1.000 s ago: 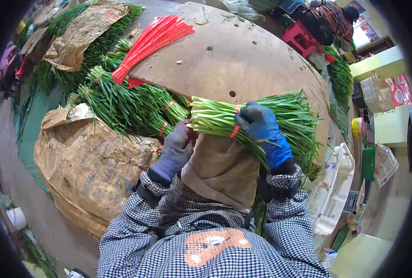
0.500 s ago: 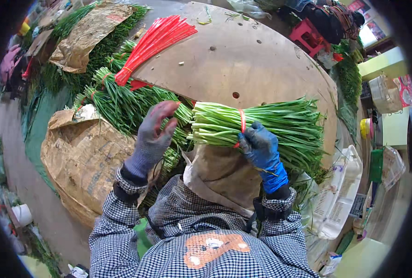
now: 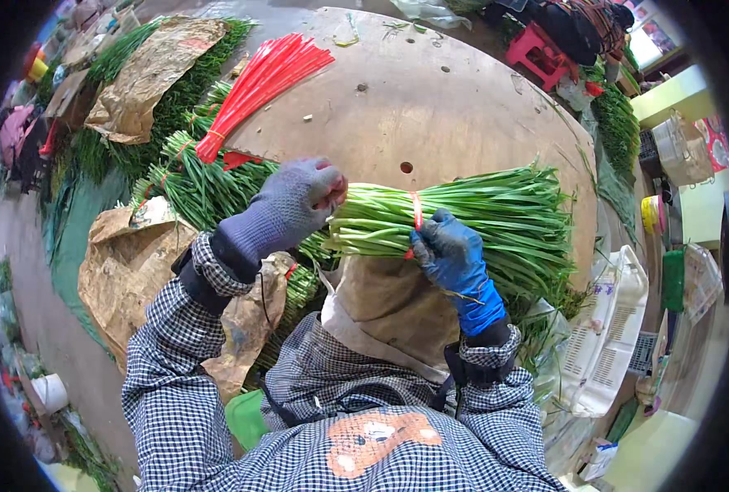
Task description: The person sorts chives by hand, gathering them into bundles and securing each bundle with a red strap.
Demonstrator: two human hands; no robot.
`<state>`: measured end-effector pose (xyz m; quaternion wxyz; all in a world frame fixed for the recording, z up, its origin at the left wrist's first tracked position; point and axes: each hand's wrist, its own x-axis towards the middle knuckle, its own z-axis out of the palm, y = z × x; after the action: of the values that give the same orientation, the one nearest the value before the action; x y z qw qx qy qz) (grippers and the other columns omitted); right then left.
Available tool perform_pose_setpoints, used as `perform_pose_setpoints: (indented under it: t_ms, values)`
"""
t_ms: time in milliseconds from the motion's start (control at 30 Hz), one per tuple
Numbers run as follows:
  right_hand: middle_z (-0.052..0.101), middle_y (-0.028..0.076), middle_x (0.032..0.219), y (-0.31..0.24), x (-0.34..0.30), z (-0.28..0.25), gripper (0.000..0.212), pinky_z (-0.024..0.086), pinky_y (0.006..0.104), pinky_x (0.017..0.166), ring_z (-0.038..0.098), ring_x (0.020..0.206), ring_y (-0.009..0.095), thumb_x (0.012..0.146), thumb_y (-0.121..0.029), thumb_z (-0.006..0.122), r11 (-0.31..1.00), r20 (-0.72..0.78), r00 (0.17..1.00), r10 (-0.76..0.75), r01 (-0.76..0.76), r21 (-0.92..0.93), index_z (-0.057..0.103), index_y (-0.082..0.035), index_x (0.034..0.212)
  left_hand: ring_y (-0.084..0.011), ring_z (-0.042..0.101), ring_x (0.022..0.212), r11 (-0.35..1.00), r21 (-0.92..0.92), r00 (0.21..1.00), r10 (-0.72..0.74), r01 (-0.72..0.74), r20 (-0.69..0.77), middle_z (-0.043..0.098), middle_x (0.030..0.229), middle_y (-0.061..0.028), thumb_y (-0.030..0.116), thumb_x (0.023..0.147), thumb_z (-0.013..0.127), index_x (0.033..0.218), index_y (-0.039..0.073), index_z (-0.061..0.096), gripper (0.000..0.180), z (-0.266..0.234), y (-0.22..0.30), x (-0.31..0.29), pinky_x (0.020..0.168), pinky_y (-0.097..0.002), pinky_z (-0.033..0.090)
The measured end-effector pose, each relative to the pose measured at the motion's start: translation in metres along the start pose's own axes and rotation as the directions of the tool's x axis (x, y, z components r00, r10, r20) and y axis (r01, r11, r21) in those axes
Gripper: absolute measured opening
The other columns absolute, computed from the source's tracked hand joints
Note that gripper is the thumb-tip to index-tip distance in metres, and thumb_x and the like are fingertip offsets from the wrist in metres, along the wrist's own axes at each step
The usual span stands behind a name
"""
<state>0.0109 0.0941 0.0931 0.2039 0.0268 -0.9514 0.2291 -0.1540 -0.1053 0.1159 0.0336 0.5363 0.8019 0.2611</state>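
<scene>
A thick bunch of chives (image 3: 496, 197) lies crosswise at the near edge of a round wooden board, pale stem ends to the left and green leaves to the right. A red tie (image 3: 416, 211) circles it near the stems. My right hand (image 3: 451, 254), in a blue glove, grips the bunch's near side right by the tie. At the stem ends, my left hand (image 3: 299, 201) in a grey-purple glove is closed with curled fingers; anything inside them is hidden.
A sheaf of red tie strips (image 3: 262, 90) rests on the board (image 3: 455, 107) at upper left. Other tied chive bunches (image 3: 209, 189) and brown paper (image 3: 131, 271) lie to the left. At right are a white plastic crate (image 3: 606, 336) and, farther off, a pink stool (image 3: 537, 57) by another person.
My left hand has risen and moved right to the stem ends, its fingers going from spread to curled. The right hand keeps its grip on the bunch.
</scene>
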Motion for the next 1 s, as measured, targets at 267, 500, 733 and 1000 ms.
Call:
perform_pose_setpoints:
  t_ms: [267,500,733,1000]
  values:
    - [0.053,0.013,0.065,0.005,0.007,0.003,0.009,0.044,0.0387,0.053,0.054,0.060,0.032,0.071,-0.015,0.062,0.999,-0.009,1.000,-0.007,0.008,0.050,0.058,-0.007,0.073,-0.0293,0.055,0.078,0.940,0.278,0.926,-0.086,0.198,-0.368,0.057,0.080,-0.0102,0.007,0.075,0.060,0.083,0.006,0.056,0.009,-0.045,-0.018,-0.061,0.068,-0.0370,0.044]
    - [0.053,0.013,0.068,0.002,0.012,-0.002,0.009,0.044,0.0383,0.053,0.055,0.061,0.031,0.070,-0.014,0.061,1.000,0.058,0.998,0.006,-0.006,0.012,0.057,-0.006,0.072,-0.0322,0.053,0.065,0.832,0.304,0.835,-0.526,0.464,0.164,0.055,0.072,-0.0150,0.015,0.077,0.054,0.079,0.007,0.059,0.009,0.037,-0.004,-0.291,0.061,-0.0434,0.043]
    - [0.052,0.014,0.069,0.008,0.012,-0.001,0.009,0.044,0.0391,0.055,0.055,0.062,0.032,0.071,-0.014,0.060,0.994,0.076,0.994,0.083,-0.089,0.070,0.058,-0.006,0.075,-0.0362,0.052,0.094,0.639,0.251,0.456,-0.722,0.727,0.520,0.055,0.101,-0.0201,0.031,0.072,0.063,0.112,0.005,0.052,0.049,0.066,0.094,-0.355,0.082,-0.0441,0.042]
    - [0.053,0.015,0.072,0.013,0.011,0.001,0.012,0.044,0.0378,0.057,0.055,0.064,0.032,0.072,-0.014,0.060,0.984,0.001,0.998,0.058,-0.057,0.167,0.061,-0.004,0.077,-0.0385,0.038,0.117,0.940,0.221,0.965,-0.240,0.259,-0.109,0.036,0.129,-0.0234,0.038,0.067,0.072,0.131,0.001,0.032,0.084,-0.014,0.083,-0.108,0.097,-0.0430,0.032]
